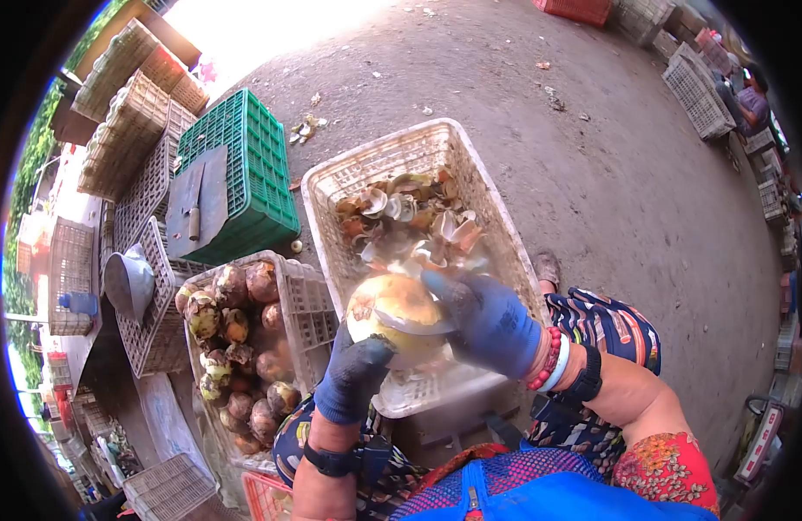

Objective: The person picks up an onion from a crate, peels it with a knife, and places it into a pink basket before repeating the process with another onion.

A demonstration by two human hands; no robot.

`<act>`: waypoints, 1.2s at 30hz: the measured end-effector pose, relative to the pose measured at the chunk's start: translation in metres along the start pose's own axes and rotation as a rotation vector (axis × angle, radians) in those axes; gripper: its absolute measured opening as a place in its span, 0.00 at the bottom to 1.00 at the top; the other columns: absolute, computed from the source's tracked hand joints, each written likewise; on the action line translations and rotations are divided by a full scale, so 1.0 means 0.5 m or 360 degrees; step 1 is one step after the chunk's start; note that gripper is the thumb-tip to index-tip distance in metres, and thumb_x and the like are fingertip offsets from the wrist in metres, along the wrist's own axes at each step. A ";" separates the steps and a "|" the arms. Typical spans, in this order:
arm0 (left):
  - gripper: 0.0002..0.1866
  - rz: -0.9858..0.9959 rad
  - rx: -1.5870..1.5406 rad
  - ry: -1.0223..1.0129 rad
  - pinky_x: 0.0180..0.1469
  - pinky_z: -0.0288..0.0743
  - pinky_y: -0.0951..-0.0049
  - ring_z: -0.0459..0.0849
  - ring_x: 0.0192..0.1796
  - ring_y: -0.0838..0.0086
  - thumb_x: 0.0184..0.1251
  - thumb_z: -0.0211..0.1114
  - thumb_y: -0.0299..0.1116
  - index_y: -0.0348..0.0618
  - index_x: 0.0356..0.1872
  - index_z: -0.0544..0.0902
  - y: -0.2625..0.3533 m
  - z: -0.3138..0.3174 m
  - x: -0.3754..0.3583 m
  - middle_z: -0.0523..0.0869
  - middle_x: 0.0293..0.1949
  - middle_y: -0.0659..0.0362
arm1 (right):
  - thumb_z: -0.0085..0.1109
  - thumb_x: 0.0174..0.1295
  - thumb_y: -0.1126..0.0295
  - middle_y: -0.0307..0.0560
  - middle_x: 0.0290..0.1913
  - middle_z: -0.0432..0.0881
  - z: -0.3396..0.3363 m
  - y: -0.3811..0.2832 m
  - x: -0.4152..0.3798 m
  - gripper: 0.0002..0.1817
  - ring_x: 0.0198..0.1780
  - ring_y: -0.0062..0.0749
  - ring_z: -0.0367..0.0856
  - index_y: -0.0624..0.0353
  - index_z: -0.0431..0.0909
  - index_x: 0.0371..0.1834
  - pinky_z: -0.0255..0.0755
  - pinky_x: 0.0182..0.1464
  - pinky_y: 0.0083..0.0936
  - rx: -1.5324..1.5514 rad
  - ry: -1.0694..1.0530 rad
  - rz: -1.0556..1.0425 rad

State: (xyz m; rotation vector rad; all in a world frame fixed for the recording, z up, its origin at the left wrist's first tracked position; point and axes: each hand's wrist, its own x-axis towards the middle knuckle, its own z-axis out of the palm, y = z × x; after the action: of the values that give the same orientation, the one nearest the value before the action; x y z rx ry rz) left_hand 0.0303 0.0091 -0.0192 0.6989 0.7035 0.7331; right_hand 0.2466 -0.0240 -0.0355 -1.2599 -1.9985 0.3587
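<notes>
You are outside on a grey dirt ground (609,174), with bits of peel scattered on it. Far to the left, pale crates (128,95) are piled up in stacks. Next to them sits a green crate (245,148) turned upside down, with a dark flat tool (197,204) lying on top of it.

Nearer to you on the left is a white basket (310,300) full of round brown and green fruits (236,347) that have their skin on. They are heaped close together and touch each other.

Your left hand (353,378) wears a dark blue glove and a black band on the wrist. Its grip is closed around the bottom of a big round pale fruit (392,317), holding it up from below.

The fruit is in the middle, right in front of you, above the near edge of a big white crate (488,200). That crate holds many loose peels (410,217), brown and cream.

Your right hand (488,321) also wears a blue glove, with red and white bracelets at the wrist. Its grip is closed on a curved blade (410,323) that lies flat across the fruit.

Far off at the top right, another person (752,100) sits near more white crates (700,95).
</notes>
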 end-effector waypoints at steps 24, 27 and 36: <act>0.49 -0.0107 -0.0136 0.0026 0.65 0.75 0.63 0.82 0.60 0.63 0.48 0.80 0.46 0.35 0.70 0.66 -0.004 0.019 -0.016 0.80 0.59 0.51 | 0.59 0.57 0.70 0.56 0.49 0.80 0.059 0.021 -0.032 0.37 0.46 0.45 0.82 0.69 0.61 0.72 0.75 0.43 0.38 -0.0177 -0.0184 0.0031; 0.51 -0.0094 -0.0118 0.0048 0.66 0.74 0.63 0.80 0.62 0.63 0.48 0.80 0.48 0.34 0.71 0.64 -0.004 0.029 -0.023 0.79 0.61 0.52 | 0.57 0.59 0.70 0.55 0.49 0.80 0.062 0.029 -0.029 0.35 0.45 0.44 0.82 0.68 0.62 0.71 0.75 0.41 0.38 -0.0229 -0.0057 -0.0024; 0.49 -0.0297 -0.0584 -0.0056 0.75 0.62 0.55 0.72 0.71 0.53 0.54 0.71 0.49 0.34 0.74 0.61 -0.012 0.017 -0.037 0.71 0.70 0.44 | 0.57 0.60 0.69 0.54 0.46 0.82 0.042 0.058 -0.009 0.31 0.42 0.44 0.83 0.66 0.67 0.68 0.75 0.39 0.37 -0.0400 -0.0132 0.0053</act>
State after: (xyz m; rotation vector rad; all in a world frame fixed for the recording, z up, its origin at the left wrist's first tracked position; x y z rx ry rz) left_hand 0.0286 -0.0114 -0.0131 0.3059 0.5727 0.6534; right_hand 0.2521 -0.0111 -0.0688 -1.4547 -2.1457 0.1815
